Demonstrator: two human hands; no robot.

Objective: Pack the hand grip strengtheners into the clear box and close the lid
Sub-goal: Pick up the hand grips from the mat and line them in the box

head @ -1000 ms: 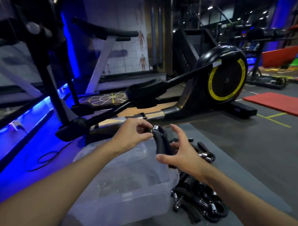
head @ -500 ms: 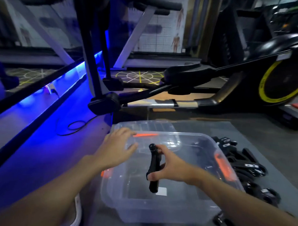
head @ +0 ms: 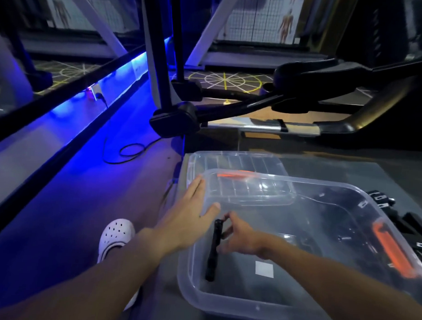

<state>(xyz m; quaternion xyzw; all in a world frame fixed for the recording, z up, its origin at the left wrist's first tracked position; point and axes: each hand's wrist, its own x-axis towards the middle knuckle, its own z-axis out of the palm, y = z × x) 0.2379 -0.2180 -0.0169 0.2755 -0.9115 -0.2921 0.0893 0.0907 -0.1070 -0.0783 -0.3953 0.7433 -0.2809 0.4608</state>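
Observation:
The clear box (head: pixel 184 287) stands on a grey mat, with orange latches at its far end (head: pixel 235 175) and right end (head: pixel 391 250). Its clear lid (head: pixel 238 160) lies flat just behind it. One black hand grip strengthener (head: pixel 212 253) stands tilted inside the box near the left wall, its lower end on the bottom. My right hand (head: pixel 240 237) is inside the box, its fingertips pinching the strengthener's top end. My left hand (head: pixel 191 221) rests flat on the box's left rim with fingers spread. More black strengtheners (head: pixel 380 201) lie in a pile right of the box.
A white perforated clog (head: pixel 116 238) stands on the floor left of the box. A black exercise machine's base (head: pixel 175 120) and rail (head: pixel 278 128) cross just behind the lid. A black cable (head: pixel 131 152) loops on the blue-lit floor at left.
My right hand has carried the strengthener from above the pile down into the box, near the left wall. My left hand let go of it and settled on the box's left rim.

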